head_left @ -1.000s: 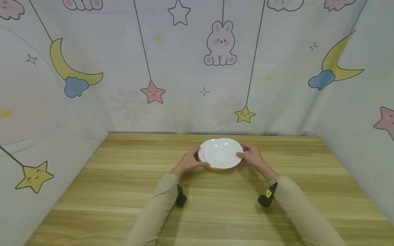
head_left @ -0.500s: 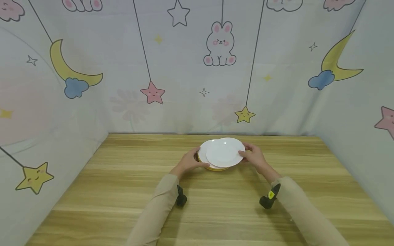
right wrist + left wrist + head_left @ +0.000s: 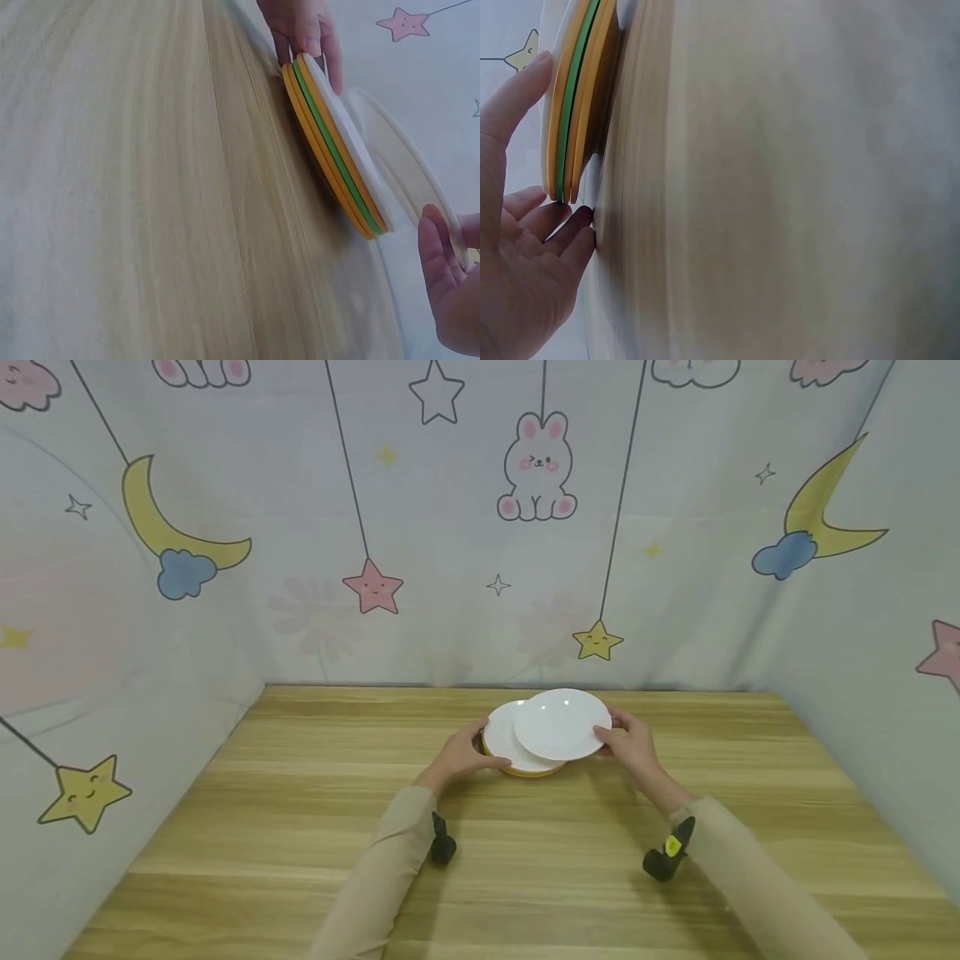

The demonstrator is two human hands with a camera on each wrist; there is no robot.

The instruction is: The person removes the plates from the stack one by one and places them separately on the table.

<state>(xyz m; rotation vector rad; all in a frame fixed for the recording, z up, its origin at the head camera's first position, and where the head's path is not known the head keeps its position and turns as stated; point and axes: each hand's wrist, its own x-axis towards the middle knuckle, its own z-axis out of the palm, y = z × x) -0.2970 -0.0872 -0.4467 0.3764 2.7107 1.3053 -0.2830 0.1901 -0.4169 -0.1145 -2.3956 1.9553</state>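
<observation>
A white plate [image 3: 562, 724] is pinched at its right rim by my right hand [image 3: 632, 748], thumb on top and fingers beneath. It is tilted and raised, overlapping the right part of a stack of plates [image 3: 501, 739] in the head view. In the right wrist view a gap shows between the lifted white plate [image 3: 405, 154] and the stack. The stack has a white plate [image 3: 352, 142] on top, with orange plates and a green plate [image 3: 337, 146] below. My left hand [image 3: 459, 755] grips the stack's left edge, its thumb [image 3: 521, 94] on the top rim and fingers beside the lower edge.
The stack rests on a wood-grain table [image 3: 480, 877] near its back edge. Behind and at both sides hangs a pale cloth [image 3: 450, 635] printed with stars, moons and a rabbit. A small black device [image 3: 667, 853] is on each wrist.
My right hand has moved right and slightly up with the white plate, uncovering more of the stack's top plate. The left hand and the stack have stayed in place.
</observation>
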